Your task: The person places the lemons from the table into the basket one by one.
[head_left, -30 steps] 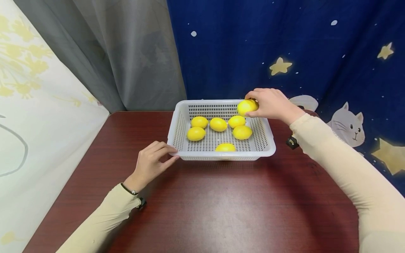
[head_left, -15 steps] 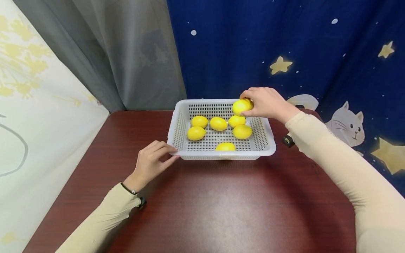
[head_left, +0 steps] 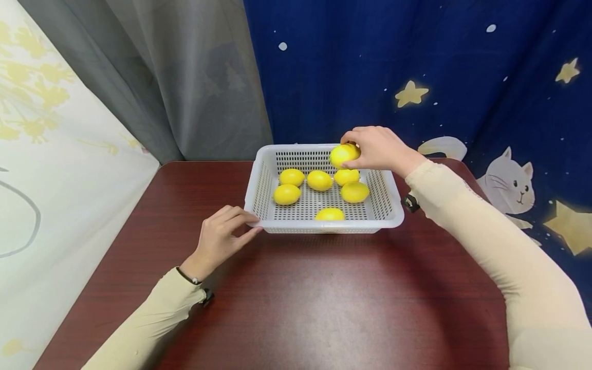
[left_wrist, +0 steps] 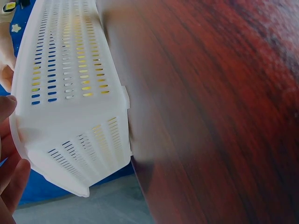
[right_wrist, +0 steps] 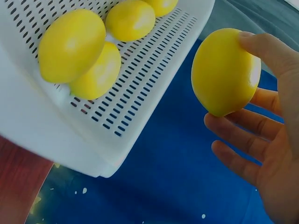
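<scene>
My right hand (head_left: 379,148) holds a yellow lemon (head_left: 344,155) between thumb and fingers, over the back of a white perforated plastic basket (head_left: 296,224). The right wrist view shows this lemon (right_wrist: 225,72) raised beside the basket's rim. Several more lemons lie in the basket, among them a middle one (head_left: 319,181), one at the left (head_left: 287,195) and one by the front wall (head_left: 330,214). At the front left corner my left hand (head_left: 221,237) touches the rim with its fingertips, thumb below the others. In the left wrist view, its thumb (left_wrist: 17,179) sits against the basket corner.
The basket stands near the back of a dark red wooden table (head_left: 314,298). Behind it hang a grey curtain (head_left: 208,82) and a blue curtain (head_left: 333,72) with stars and a cat. A white patterned cloth (head_left: 60,169) borders the left side.
My right hand has moved left along the back of the basket with the lemon in its grip. The left hand and the lemons in the basket have stayed in place.
</scene>
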Available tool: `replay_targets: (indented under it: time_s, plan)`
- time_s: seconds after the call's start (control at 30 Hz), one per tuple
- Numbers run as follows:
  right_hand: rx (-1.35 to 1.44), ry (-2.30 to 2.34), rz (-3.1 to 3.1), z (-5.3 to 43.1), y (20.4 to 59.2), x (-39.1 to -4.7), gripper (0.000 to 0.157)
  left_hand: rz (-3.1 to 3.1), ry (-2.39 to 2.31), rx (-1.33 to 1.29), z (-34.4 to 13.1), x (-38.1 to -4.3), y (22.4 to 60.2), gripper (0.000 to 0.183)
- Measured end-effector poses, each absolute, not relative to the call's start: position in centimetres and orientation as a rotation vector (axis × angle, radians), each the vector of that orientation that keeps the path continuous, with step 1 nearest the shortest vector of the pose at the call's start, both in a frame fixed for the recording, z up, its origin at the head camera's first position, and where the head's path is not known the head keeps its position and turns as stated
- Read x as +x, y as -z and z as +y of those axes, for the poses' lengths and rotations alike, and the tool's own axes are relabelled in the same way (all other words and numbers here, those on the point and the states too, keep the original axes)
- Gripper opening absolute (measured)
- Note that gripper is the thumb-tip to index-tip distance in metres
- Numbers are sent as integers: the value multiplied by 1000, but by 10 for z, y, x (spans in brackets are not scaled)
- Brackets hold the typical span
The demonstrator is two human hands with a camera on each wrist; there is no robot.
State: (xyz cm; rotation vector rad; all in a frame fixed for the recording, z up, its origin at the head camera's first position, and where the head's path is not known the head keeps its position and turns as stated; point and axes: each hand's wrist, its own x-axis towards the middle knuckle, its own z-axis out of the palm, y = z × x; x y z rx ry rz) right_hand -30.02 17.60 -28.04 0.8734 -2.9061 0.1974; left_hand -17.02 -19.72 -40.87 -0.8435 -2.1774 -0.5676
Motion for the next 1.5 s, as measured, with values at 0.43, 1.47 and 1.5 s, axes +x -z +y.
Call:
replay_targets:
  time_s: [0.43,1.47,1.5]
  plan:
    - [948,-291,-2941,154,283,-308,56,-2189,566,-838,-197,-169,410,21]
    - [1124,-166,-3057,116,313,-325,45,-2175,572,-843,-197,-170,409,21]
    - [1128,-159,-3063,115,313,-324,46,-2177,572,-842,-197,-170,409,21]
